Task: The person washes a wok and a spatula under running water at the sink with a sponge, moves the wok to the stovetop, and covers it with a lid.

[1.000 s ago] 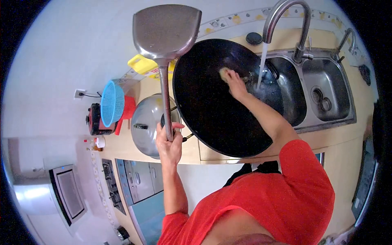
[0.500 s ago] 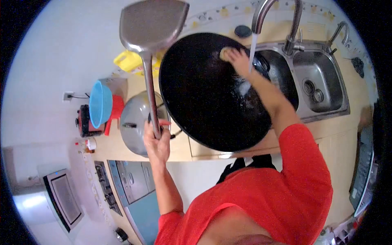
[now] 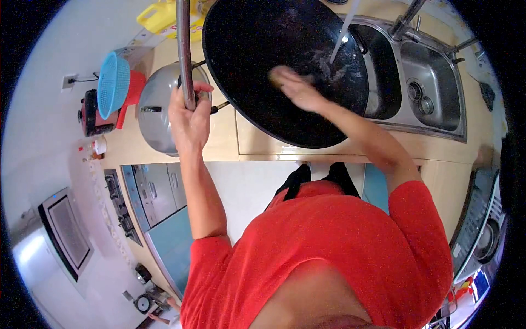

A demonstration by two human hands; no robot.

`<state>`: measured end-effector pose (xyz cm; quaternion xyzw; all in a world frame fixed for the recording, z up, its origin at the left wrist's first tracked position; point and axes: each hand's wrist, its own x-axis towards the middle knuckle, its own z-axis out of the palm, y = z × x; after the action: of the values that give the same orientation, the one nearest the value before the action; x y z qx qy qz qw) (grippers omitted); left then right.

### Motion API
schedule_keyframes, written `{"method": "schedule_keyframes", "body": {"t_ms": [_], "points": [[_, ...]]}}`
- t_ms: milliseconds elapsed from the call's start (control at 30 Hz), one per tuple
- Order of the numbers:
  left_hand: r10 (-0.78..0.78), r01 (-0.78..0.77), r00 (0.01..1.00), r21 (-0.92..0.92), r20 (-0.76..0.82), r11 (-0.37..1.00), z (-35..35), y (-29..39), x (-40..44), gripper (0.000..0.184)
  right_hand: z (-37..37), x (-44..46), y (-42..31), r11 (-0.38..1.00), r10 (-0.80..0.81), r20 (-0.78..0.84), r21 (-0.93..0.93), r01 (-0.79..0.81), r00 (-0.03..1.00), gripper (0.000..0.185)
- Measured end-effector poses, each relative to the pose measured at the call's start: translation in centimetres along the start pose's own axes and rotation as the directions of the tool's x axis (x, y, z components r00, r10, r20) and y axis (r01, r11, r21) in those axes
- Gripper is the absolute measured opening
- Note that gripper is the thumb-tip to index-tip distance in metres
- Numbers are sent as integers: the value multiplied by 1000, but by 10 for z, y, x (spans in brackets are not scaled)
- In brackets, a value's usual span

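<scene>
The left hand (image 3: pixel 189 122) is clenched around a long metal handle (image 3: pixel 184 49), which is cut off above the hand by the top of the view. Just right of that fist, the side handle (image 3: pixel 215 109) of a large black wok (image 3: pixel 255 55) is seen; whether it is gripped too cannot be told, as it is partly hidden by the fingers. The wok is spread from near the left hand to beneath and beyond the right hand (image 3: pixel 297 90). A yellowish pad (image 3: pixel 274 78), blurred, is held under the right hand's fingertips, low over the wok's inner surface. Water (image 3: pixel 343 37) is let fall into the wok to the upper right of this hand, and a metal sink (image 3: pixel 430 57) is set farther right, partly covered by the wok. Beside the left hand, on its left, a domed metal lid (image 3: pixel 156 129) is placed; beyond the lid, a blue basket (image 3: pixel 113 85) is found against a red container (image 3: pixel 135 88)
</scene>
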<state>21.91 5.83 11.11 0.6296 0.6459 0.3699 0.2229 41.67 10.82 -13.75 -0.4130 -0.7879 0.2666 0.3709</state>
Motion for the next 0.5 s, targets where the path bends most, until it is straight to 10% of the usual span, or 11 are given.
{"method": "schedule_keyframes", "body": {"t_ms": [67, 167, 333, 500], "points": [[0, 0, 1000, -8, -6, 1000, 0, 0, 0, 17, -2, 15, -56, 916, -34, 148, 399, -28, 988, 28], [48, -48, 999, -2, -15, 999, 1, -3, 3, 19, -50, -16, -110, 834, 3, 270, 531, -151, 963, 28], [60, -60, 998, -19, 21, 998, -2, 2, -2, 19, -94, -89, 5, 979, 106, 520, 93, -180, 848, 29], [59, -58, 998, 108, -4, 992, 0, -3, -1, 11, -40, -21, -45, 966, -140, 340, 255, 52, 930, 48]]}}
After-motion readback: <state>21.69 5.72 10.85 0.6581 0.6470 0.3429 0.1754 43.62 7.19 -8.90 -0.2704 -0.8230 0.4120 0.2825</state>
